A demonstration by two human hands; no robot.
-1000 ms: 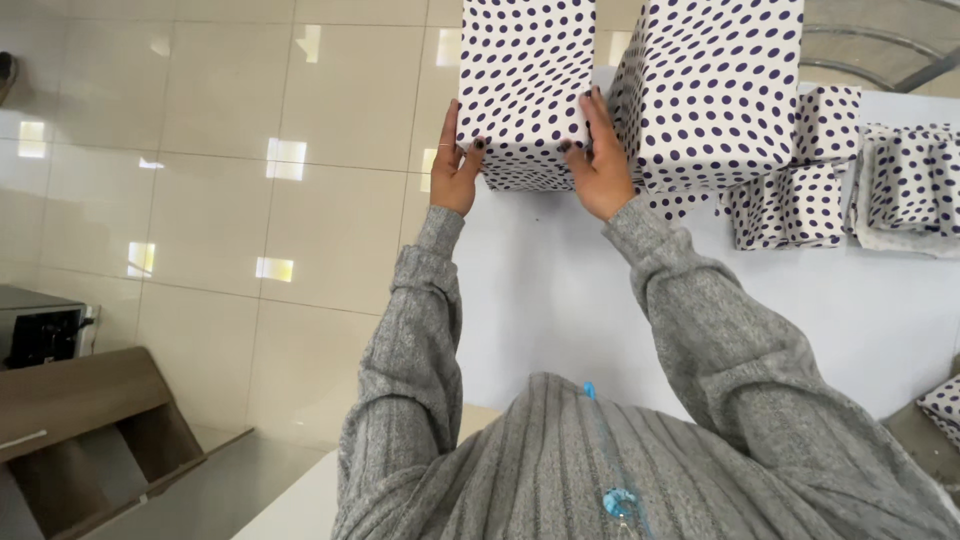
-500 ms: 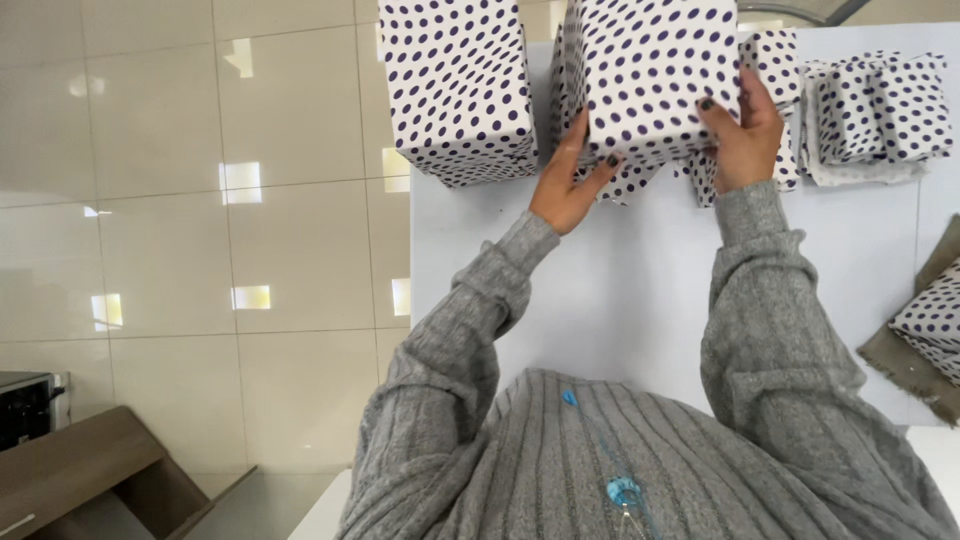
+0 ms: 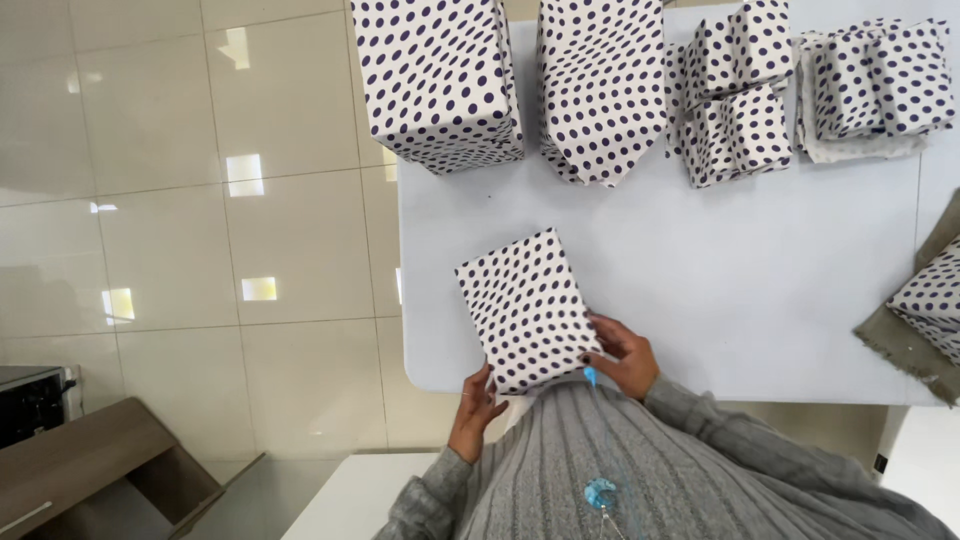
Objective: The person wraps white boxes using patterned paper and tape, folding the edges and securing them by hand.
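Observation:
A white box with dark polka dots rests on the near part of the white table, close to my chest. My left hand grips its near left corner at the table's edge. My right hand holds its near right side, fingers against the box. Both arms are in grey knit sleeves.
Two larger polka-dot boxes stand at the table's far side. Smaller dotted packages and folded dotted cloth lie far right. Another dotted piece on brown fabric sits at the right edge. Glossy tiled floor lies left, a wooden cabinet bottom left.
My hands left the big boxes at the far side and came back toward my body. They now hold a smaller dotted box at the near table edge.

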